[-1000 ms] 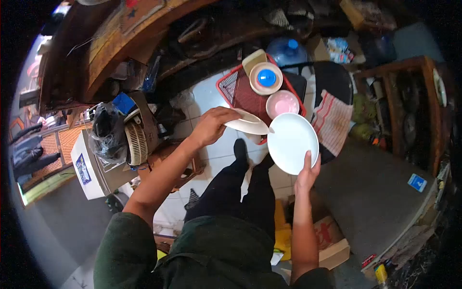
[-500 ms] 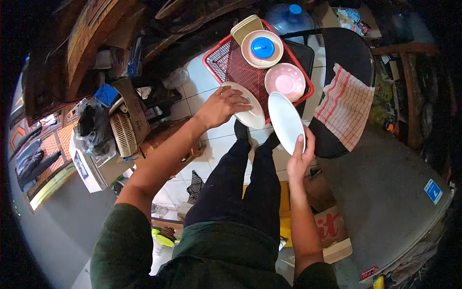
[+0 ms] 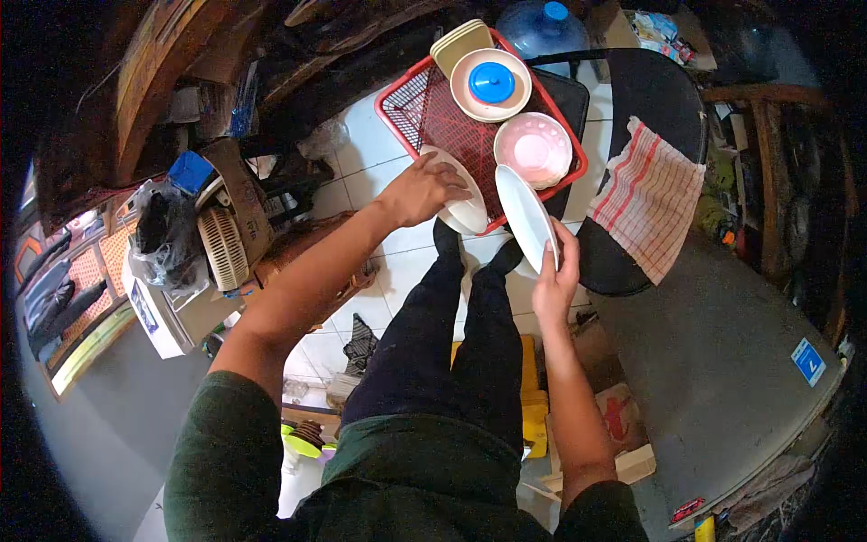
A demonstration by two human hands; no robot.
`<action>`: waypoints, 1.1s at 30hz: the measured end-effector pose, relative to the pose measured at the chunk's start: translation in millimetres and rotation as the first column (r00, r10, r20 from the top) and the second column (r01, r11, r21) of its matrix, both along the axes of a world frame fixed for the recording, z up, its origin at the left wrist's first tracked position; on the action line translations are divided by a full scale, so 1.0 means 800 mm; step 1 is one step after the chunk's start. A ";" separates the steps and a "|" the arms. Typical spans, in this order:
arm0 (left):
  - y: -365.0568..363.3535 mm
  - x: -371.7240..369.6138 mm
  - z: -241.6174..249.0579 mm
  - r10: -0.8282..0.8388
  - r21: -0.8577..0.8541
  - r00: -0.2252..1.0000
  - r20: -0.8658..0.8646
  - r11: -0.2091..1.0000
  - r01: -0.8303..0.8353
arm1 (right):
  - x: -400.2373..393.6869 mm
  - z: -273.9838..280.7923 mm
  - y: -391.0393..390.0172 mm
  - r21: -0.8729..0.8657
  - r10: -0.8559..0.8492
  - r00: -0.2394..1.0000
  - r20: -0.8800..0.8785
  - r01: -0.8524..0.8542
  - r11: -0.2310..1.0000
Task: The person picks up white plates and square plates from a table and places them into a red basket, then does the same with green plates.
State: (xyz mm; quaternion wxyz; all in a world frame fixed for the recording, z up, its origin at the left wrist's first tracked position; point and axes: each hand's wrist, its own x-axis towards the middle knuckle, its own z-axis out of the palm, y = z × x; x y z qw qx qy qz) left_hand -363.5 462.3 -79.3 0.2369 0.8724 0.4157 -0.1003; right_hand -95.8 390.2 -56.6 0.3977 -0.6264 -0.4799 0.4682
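Note:
My left hand [image 3: 426, 188] grips a white plate [image 3: 467, 215], fingers laid over its face; the plate is tilted over the near left corner of a red plastic basket [image 3: 581, 169]. In my right hand [image 3: 557, 285] is a second white plate [image 3: 524, 217], held at its near rim and tipped nearly on edge. The two plates are close but apart. In the basket sit pink bowls [image 3: 533, 149], a cream bowl [image 3: 471, 107] with a blue lid [image 3: 492, 82] inside it, and a stack of pale yellow square dishes [image 3: 459, 47].
Right of the basket, a checked cloth [image 3: 646, 203] lies on a black chair [image 3: 655, 86]. A blue water jug [image 3: 542, 41] stands behind. To the left are a fan [image 3: 221, 246], a plastic bag [image 3: 170, 239] and boxes. A grey tabletop [image 3: 713, 361] fills the right side.
The right hand's plate has turned more edge-on and shifted slightly up and left. The left hand's plate has moved slightly left and up, still gripped.

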 end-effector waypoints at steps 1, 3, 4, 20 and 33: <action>0.001 -0.002 -0.002 0.000 0.000 1.000 0.001 1.000 0.000 | -0.001 -0.002 0.001 0.000 0.000 1.000 0.001 0.000 1.000; 0.004 -0.006 -0.006 -0.011 -0.117 1.000 0.011 0.993 0.012 | -0.004 -0.004 0.002 -0.024 0.038 0.999 -0.003 -0.038 0.999; 0.005 -0.008 -0.008 -0.011 -0.118 1.000 0.012 0.993 0.012 | -0.006 -0.005 0.004 -0.012 0.056 0.998 0.023 -0.056 0.998; -0.004 -0.034 -0.039 -0.051 -0.255 0.999 0.013 0.966 0.053 | -0.063 -0.019 0.030 0.065 0.218 0.972 0.082 -0.223 0.973; -0.018 -0.046 -0.044 0.244 -0.132 0.960 0.137 0.965 -0.226 | -0.071 -0.040 0.042 0.050 0.172 0.975 0.140 -0.180 0.982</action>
